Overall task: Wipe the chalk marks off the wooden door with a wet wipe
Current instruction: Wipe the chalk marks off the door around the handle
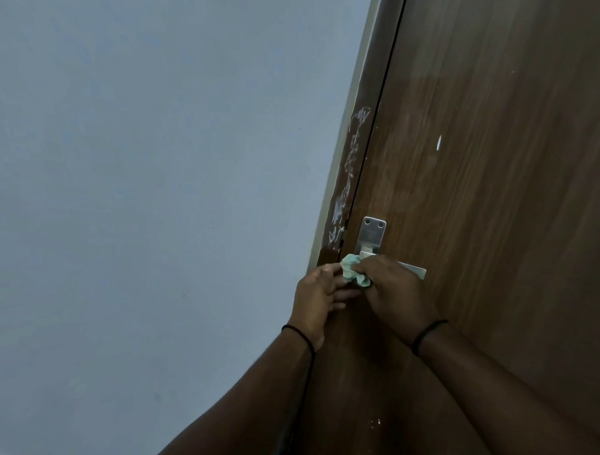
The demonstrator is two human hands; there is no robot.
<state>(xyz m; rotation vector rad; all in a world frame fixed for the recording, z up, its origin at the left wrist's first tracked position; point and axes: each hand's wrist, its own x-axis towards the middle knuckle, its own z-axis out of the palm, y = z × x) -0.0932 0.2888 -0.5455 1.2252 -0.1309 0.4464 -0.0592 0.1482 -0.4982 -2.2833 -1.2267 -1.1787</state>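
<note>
Right now both your hands are bunched up just below the metal handle plate (372, 235) on the door (498, 166). Your right hand (396, 293) has its fingers curled around the crumpled wet wipe (353, 271), and your left hand (318, 296) is touching the same wad from the other side with its fingers loosely bent, looks like you're re-folding or re-bunching it rather than scrubbing.

The chalk marks (349, 171) are sitting above the handle plate, a white scribbly streak running up the brown door frame (372, 76) right beside the gap. There's also a small white fleck (439, 142) on the door itself, up and to the right of the plate.

So I'd say the wiping of that streak isn't done yet. Next move is probably getting a clean face of the wipe out and pressing it firmly along that narrow strip.
</note>
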